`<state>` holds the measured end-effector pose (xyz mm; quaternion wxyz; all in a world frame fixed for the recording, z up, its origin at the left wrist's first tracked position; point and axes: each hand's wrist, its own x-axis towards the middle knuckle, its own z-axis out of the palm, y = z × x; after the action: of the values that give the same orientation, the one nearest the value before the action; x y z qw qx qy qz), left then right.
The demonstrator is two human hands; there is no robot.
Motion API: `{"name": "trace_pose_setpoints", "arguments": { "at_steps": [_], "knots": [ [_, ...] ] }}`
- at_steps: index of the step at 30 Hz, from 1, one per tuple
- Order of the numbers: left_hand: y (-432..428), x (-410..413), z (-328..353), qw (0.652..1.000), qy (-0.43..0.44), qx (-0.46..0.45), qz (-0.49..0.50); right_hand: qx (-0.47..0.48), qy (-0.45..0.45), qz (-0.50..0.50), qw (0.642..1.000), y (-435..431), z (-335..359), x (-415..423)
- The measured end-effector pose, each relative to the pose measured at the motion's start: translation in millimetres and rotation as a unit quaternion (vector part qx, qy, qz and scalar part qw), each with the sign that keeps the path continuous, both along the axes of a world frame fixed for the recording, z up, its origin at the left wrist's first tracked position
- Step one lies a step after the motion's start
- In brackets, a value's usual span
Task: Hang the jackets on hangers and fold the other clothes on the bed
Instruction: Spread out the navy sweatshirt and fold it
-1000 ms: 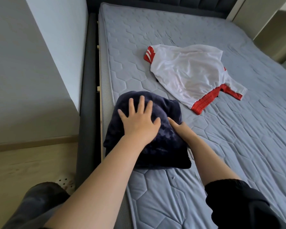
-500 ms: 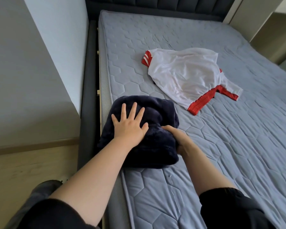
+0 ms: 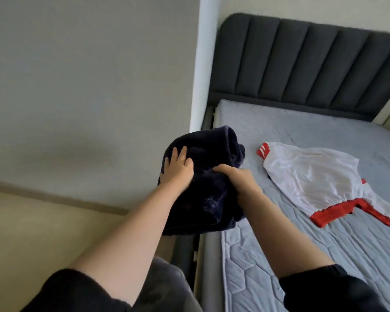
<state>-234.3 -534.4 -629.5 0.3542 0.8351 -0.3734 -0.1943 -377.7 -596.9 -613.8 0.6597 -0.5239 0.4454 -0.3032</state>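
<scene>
Folded navy garment (image 3: 203,199) held over the bed (image 3: 324,255) edge: right hand (image 3: 236,179) clutches it, left hand (image 3: 178,167) flat, likely keeping the fold. White jacket (image 3: 313,176) lies at three o'clock.

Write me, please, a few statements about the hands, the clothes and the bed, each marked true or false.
1. The right hand grips the dark blue bundle. True.
2. The white top with red trim hangs on a hanger. False: it lies spread on the mattress.
3. The left hand lies on the dark blue bundle with its fingers fairly straight. True.
4. The white top touches the dark blue bundle. False: a strip of bare mattress lies between them.
5. The headboard is pale wood. False: it is dark grey and padded in upright panels.
</scene>
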Motion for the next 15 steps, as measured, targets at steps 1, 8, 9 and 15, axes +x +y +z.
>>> {"name": "trace_pose_setpoints", "arguments": {
  "at_steps": [1, 8, 9, 15],
  "knots": [
    [24, 16, 6, 1.0, -0.001, -0.01, 0.024, -0.008, -0.005, 0.025, 1.0, 17, 7, 19],
    [188, 146, 21, 0.987, -0.014, -0.013, 0.162, 0.014, -0.009, 0.166, 0.986, 143, 20, 168],
    [208, 165, 19, 0.984, -0.012, -0.005, 0.177, 0.02, -0.005, 0.183, 0.983, 158, 16, 192],
    [292, 292, -9, 0.973, 0.001, 0.044, 0.225, 0.049, 0.053, 0.271, 0.96, 224, -14, 343]
  ]
}}
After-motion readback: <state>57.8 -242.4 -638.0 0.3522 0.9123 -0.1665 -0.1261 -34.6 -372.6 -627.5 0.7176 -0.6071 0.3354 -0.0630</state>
